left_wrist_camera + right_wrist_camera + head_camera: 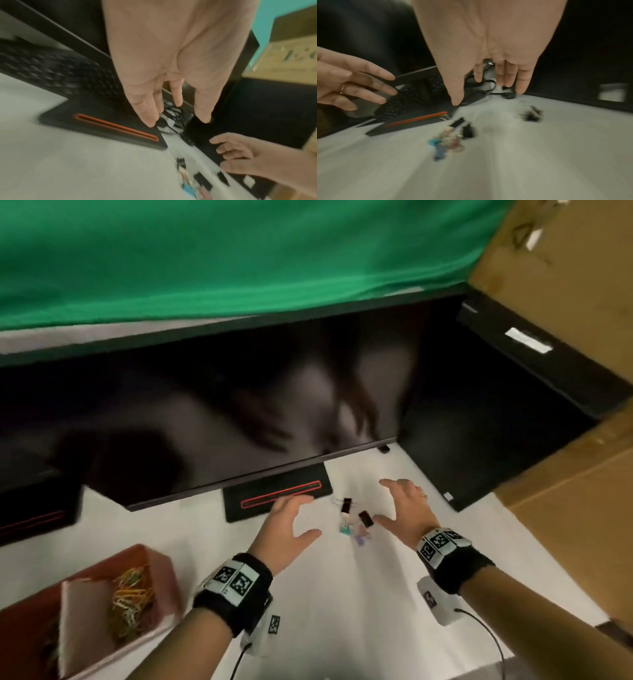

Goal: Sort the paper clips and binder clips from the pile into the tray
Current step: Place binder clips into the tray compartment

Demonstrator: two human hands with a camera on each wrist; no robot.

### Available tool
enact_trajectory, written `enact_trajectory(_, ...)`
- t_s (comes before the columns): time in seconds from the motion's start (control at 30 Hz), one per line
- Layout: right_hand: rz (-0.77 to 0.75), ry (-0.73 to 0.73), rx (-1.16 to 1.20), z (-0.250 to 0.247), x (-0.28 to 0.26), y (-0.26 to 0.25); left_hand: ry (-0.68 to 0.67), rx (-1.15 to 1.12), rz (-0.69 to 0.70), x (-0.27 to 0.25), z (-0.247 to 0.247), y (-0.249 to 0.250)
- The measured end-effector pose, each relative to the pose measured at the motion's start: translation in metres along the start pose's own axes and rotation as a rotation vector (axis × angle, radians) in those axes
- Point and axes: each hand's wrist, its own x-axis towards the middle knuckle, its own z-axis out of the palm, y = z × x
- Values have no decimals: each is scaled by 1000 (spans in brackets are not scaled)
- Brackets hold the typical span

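Observation:
A small pile of binder clips (354,522), black, teal and pink, lies on the white table between my hands; it also shows as blurred clips (452,138) in the right wrist view. One black clip (530,115) lies apart to the right. My left hand (310,515) hovers just left of the pile, fingers spread and empty. My right hand (380,500) hovers just right of it, also spread and empty. The red tray (168,583) stands at the lower left, with coloured paper clips (132,594) in one compartment.
A black monitor (239,422) stands behind the pile, its stand base (277,498) with a red line right by my left fingers. Black cables (479,88) lie beyond the clips. Cardboard boxes (565,491) flank the right side.

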Motion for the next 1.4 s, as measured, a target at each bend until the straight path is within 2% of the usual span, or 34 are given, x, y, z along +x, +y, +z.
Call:
enact_trajectory(0.07,37,-80,7,-4,8,30,-112,113,52,26,32,6)
enact_trajectory(0.17,10,-202,7,1,23,60,-249,217,44,55,69,8)
enact_trajectory(0.3,-102,-217,-15,13,40,77,-336,509,59,81,90,4)
enact_trajectory(0.37,-142,-204,28,14,45,82,-354,578,77,87,92,-1)
enact_trajectory(0.47,-222,-213,37,15,49,85,-326,509,90,86,93,-8)
enact_trajectory(0.57,-256,-254,29,14,52,81,-230,449,101,76,94,-11)
enact_trajectory(0.73,-433,-341,198,9,50,55,-113,413,8,60,93,-14)
enact_trajectory(0.8,-531,-385,162,12,49,41,-66,421,-18,54,91,-16)
enact_trajectory(0.9,-593,-470,46,24,49,26,-28,384,-74,48,86,-18)
enact_trajectory(1.03,-549,-473,-15,28,53,20,-4,305,-175,42,79,-20)
enact_trajectory(1.2,-455,-371,-13,25,52,29,28,261,-271,39,77,-19)
enact_trajectory(1.3,-410,-329,23,25,51,37,25,253,-284,38,78,-21)
enact_trajectory(1.4,-398,-361,111,23,48,44,7,264,-268,37,77,-25)
